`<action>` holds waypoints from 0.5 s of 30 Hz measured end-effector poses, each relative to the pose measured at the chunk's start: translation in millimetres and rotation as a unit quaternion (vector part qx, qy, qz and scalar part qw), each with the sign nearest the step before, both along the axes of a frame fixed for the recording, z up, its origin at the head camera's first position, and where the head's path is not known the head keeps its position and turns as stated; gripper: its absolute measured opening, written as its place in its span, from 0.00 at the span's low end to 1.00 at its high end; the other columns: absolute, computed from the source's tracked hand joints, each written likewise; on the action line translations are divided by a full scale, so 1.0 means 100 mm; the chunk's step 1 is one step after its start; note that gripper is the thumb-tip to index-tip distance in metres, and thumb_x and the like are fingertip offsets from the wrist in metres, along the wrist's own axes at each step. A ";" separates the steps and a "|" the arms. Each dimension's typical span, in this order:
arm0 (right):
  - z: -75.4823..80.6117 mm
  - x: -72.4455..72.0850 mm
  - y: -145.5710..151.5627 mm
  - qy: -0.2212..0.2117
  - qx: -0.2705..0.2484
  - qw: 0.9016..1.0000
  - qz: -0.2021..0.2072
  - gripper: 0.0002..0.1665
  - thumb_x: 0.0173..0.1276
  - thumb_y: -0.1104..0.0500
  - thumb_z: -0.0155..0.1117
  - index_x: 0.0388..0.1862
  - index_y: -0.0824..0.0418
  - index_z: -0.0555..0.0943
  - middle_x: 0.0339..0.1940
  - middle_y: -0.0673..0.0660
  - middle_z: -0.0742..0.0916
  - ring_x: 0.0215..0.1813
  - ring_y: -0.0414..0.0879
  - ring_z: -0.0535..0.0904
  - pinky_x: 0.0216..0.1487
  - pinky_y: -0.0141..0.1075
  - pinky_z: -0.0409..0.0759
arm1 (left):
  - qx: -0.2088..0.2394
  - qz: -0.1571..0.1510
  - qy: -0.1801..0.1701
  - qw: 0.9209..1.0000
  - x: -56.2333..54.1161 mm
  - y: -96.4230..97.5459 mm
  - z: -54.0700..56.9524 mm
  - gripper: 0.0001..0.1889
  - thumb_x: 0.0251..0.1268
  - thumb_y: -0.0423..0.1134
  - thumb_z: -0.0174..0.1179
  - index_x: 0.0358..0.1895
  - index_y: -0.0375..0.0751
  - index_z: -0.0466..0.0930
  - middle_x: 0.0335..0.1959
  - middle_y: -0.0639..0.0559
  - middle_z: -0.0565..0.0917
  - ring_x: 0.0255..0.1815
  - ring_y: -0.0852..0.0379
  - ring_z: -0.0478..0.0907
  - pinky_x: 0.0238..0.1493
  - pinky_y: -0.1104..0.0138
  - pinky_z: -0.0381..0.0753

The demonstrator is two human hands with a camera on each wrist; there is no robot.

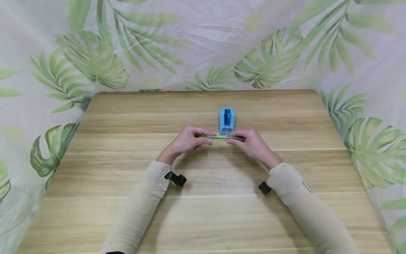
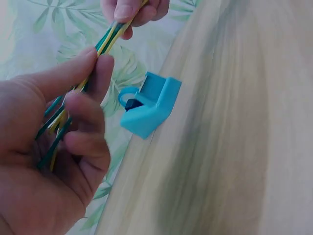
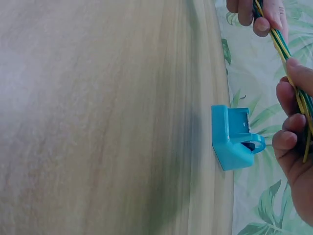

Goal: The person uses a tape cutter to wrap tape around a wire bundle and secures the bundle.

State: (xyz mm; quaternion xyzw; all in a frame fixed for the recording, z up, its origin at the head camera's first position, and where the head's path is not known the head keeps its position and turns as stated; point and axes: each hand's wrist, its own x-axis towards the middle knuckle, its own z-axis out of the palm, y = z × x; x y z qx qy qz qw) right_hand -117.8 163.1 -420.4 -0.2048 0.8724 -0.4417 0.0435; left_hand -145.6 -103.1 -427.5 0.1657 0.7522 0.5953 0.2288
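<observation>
A thin bundle of green and yellow wires (image 1: 219, 138) stretches level between the two hands over the table. My left hand (image 1: 192, 139) pinches its left part between thumb and fingers; in the left wrist view folded ends of the wires (image 2: 55, 125) show inside the palm. The right part is pinched by my right hand (image 1: 250, 143), whose curled fingers surround more wire ends (image 3: 307, 129) in the right wrist view. A short stretch of the bundle shows between the fingertips. Just beyond the hands stands a blue tape dispenser (image 1: 227, 120), its toothed cutter facing the person.
The wooden table (image 1: 203, 218) has rounded far corners and reaches back to a leaf-printed cloth (image 1: 209, 42), which hangs behind it and at both sides. Small black devices (image 1: 177, 179) sit at the cuffs of both beige sleeves.
</observation>
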 end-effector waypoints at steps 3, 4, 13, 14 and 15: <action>0.00 0.02 0.01 0.001 -0.011 1.000 -0.009 0.10 0.66 0.55 0.74 0.44 0.56 0.90 0.42 0.51 0.89 0.39 0.45 0.81 0.39 0.39 0.81 | 0.011 0.012 0.011 1.000 0.04 0.02 -0.01 0.12 0.64 0.37 0.70 0.50 0.42 0.89 0.34 0.29 0.85 0.13 0.59 0.63 0.15 0.70 0.58; 0.00 0.03 0.02 -0.001 -0.013 1.000 -0.011 0.10 0.65 0.55 0.74 0.44 0.56 0.89 0.42 0.50 0.89 0.39 0.45 0.81 0.39 0.39 0.81 | 0.014 0.014 0.011 1.000 0.05 0.03 -0.01 0.12 0.64 0.37 0.70 0.50 0.41 0.89 0.34 0.29 0.85 0.13 0.59 0.63 0.15 0.70 0.58; 0.01 0.06 0.09 -0.011 -0.043 0.998 -0.033 0.16 0.66 0.58 0.73 0.52 0.58 0.86 0.48 0.51 0.88 0.47 0.46 0.82 0.47 0.42 0.81 | 0.013 0.045 0.001 0.999 0.10 0.04 -0.02 0.11 0.65 0.36 0.70 0.49 0.41 0.90 0.32 0.43 0.89 0.13 0.60 0.63 0.16 0.71 0.60; 0.01 0.06 0.09 -0.002 -0.047 0.998 -0.033 0.16 0.66 0.59 0.73 0.53 0.58 0.86 0.49 0.51 0.88 0.49 0.46 0.82 0.49 0.43 0.81 | 0.011 0.048 0.001 0.999 0.10 0.04 -0.02 0.11 0.65 0.36 0.70 0.48 0.41 0.90 0.32 0.45 0.89 0.13 0.60 0.63 0.16 0.71 0.60; 0.01 0.06 0.10 0.009 -0.050 0.998 -0.031 0.17 0.66 0.60 0.73 0.53 0.58 0.86 0.49 0.52 0.88 0.50 0.47 0.81 0.51 0.44 0.80 | 0.009 0.051 0.000 0.999 0.11 0.03 -0.02 0.10 0.65 0.36 0.70 0.48 0.42 0.90 0.32 0.45 0.89 0.13 0.59 0.63 0.16 0.71 0.60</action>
